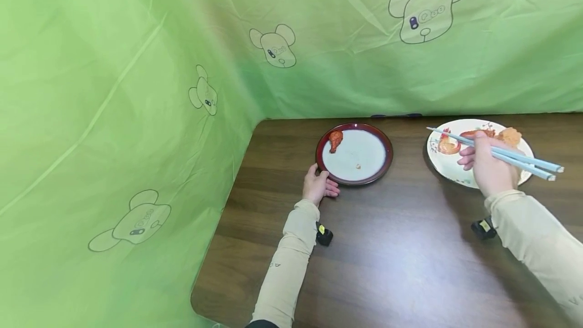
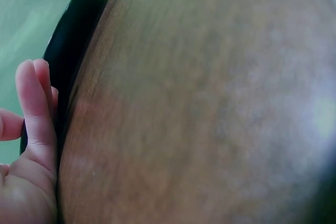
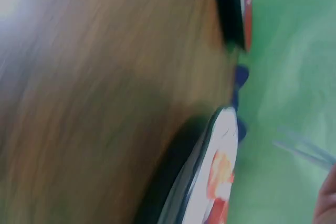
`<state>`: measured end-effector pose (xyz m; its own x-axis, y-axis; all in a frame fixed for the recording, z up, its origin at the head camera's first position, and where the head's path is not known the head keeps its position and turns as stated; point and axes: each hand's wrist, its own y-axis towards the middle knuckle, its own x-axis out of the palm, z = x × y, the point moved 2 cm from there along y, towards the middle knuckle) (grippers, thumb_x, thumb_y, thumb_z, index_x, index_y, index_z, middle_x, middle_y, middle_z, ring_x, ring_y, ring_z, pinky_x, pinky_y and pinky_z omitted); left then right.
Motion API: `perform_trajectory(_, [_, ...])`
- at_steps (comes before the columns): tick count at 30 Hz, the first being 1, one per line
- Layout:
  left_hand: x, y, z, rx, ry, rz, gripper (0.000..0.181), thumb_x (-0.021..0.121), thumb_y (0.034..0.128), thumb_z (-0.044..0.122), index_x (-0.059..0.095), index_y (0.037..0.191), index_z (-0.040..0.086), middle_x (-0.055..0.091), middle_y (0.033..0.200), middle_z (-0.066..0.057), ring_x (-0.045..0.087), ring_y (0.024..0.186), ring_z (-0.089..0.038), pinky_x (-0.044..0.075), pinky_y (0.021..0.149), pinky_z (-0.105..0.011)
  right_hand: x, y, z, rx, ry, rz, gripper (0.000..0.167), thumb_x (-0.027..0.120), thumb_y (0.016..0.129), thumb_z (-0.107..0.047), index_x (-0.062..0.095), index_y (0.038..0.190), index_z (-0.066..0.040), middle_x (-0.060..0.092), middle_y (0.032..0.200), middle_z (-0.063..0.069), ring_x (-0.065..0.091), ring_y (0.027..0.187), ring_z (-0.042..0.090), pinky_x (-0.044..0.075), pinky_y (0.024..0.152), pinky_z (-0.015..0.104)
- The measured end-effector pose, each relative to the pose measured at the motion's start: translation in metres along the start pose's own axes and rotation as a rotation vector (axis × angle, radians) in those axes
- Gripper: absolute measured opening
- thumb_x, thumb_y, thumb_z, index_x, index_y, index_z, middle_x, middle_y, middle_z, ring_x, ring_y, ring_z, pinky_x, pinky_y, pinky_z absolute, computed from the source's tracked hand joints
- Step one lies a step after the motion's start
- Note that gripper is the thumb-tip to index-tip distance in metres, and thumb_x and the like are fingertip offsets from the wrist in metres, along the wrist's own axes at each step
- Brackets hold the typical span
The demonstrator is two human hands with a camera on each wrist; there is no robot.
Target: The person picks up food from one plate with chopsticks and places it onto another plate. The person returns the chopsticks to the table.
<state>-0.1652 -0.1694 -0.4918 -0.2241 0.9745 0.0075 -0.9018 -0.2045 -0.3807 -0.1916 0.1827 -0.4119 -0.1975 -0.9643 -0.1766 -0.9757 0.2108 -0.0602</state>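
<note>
My left hand (image 1: 319, 186) rests at the near-left rim of a dark-red-edged plate (image 1: 388, 163), fingers mostly straight and touching its side; the left wrist view shows the fingers (image 2: 35, 98) against the dark plate edge (image 2: 76, 35). A reddish drumstick (image 1: 335, 140) lies on this plate with a small crumb (image 1: 358, 166). In my right hand (image 1: 494, 166) I hold light-blue chopsticks (image 1: 524, 158) above a white patterned plate (image 1: 455, 172). Their tips point left, close together, with no food visible between them. A shrimp (image 1: 448, 145), a reddish piece (image 1: 478, 133) and a breaded piece (image 1: 509, 136) lie there, partly hidden.
Both plates stand toward the back of a brown wooden table (image 1: 401, 237). A green cloth (image 1: 337, 80) with bear-head drawings hangs behind the table and along its left side. Black wrist devices (image 1: 324, 235) sit beside both sleeves. The right wrist view is blurred.
</note>
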Motion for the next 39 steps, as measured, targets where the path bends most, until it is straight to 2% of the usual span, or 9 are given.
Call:
perform_trajectory(4, [0.000,0.001,0.000,0.001,0.002,0.007,0.063,0.043,0.0951,0.008,0.016,0.152,0.005,0.062,0.063,-0.008,0.061,0.045,-0.014,0.056,0.043,-0.026,0.029,-0.004,-0.006,-0.012,0.214,-0.126,0.026,0.043,0.102,-0.034,0.066,0.093,-0.028,0.064,0.063,-0.014,0.060,0.052,0.000,0.050,0.045,0.014])
perform_trajectory(7, [0.000,0.000,0.001,0.000,0.008,0.010,0.063,0.043,0.0952,0.008,0.017,0.152,0.004,0.062,0.062,-0.008,0.061,0.044,-0.014,0.056,0.043,-0.027,0.052,-0.008,-0.010,0.046,0.412,-0.213,0.027,0.046,0.101,-0.031,0.070,0.091,-0.022,0.065,0.064,-0.006,0.060,0.052,0.004,0.049,0.045,0.015])
perform_trajectory(9, [0.001,0.000,0.002,0.000,0.012,0.014,0.062,0.043,0.0951,0.008,0.018,0.152,0.004,0.061,0.062,-0.008,0.060,0.044,-0.014,0.055,0.042,-0.026,0.067,-0.011,-0.012,0.099,0.505,-0.267,0.028,0.048,0.101,-0.031,0.070,0.091,-0.018,0.064,0.065,-0.003,0.060,0.053,0.006,0.049,0.045,0.016])
perform_trajectory(15, [0.002,-0.001,0.003,-0.003,0.007,0.026,0.061,0.044,0.0955,0.008,0.019,0.152,0.005,0.061,0.062,-0.008,0.061,0.044,-0.014,0.055,0.042,-0.026,0.106,-0.018,-0.013,0.298,0.606,-0.416,0.032,0.047,0.100,-0.036,0.068,0.091,-0.013,0.064,0.067,-0.003,0.058,0.057,0.006,0.050,0.051,0.015])
perform_trajectory(18, [0.003,-0.002,0.004,-0.004,0.003,0.025,0.061,0.045,0.0954,0.008,0.021,0.151,0.005,0.061,0.062,-0.009,0.060,0.043,-0.015,0.056,0.042,-0.027,0.122,-0.018,-0.012,0.380,0.638,-0.452,0.035,0.045,0.101,-0.037,0.067,0.090,-0.012,0.063,0.066,-0.003,0.056,0.058,0.005,0.049,0.052,0.014])
perform_trajectory(22, [0.004,-0.001,0.003,-0.003,0.006,0.022,0.061,0.045,0.0954,0.008,0.021,0.151,0.005,0.061,0.062,-0.010,0.060,0.043,-0.015,0.056,0.042,-0.028,0.140,-0.016,-0.012,0.448,0.680,-0.456,0.038,0.042,0.101,-0.037,0.067,0.086,-0.012,0.061,0.065,-0.003,0.053,0.058,0.005,0.047,0.051,0.013])
perform_trajectory(25, [0.004,0.000,0.002,-0.006,0.007,0.023,0.061,0.045,0.0953,0.009,0.021,0.152,0.005,0.061,0.062,-0.010,0.060,0.043,-0.015,0.055,0.042,-0.027,0.151,-0.014,-0.012,0.470,0.695,-0.444,0.039,0.041,0.102,-0.037,0.065,0.086,-0.011,0.060,0.064,-0.002,0.053,0.057,0.004,0.046,0.051,0.013])
perform_trajectory(34, [0.003,-0.002,0.001,-0.014,-0.006,0.033,0.062,0.046,0.0954,0.009,0.020,0.152,0.006,0.062,0.063,-0.011,0.060,0.043,-0.015,0.055,0.042,-0.027,0.177,-0.012,-0.010,0.512,0.681,-0.374,0.037,0.038,0.103,-0.037,0.059,0.091,-0.009,0.060,0.063,-0.003,0.053,0.056,0.005,0.044,0.050,0.013])
perform_trajectory(39, [0.002,0.000,0.002,-0.010,-0.009,0.034,0.062,0.046,0.0954,0.009,0.020,0.152,0.006,0.064,0.065,-0.013,0.061,0.044,-0.016,0.056,0.042,-0.029,0.187,-0.011,-0.012,0.508,0.681,-0.331,0.034,0.039,0.103,-0.035,0.058,0.093,-0.008,0.059,0.062,-0.002,0.053,0.054,0.005,0.044,0.049,0.014])
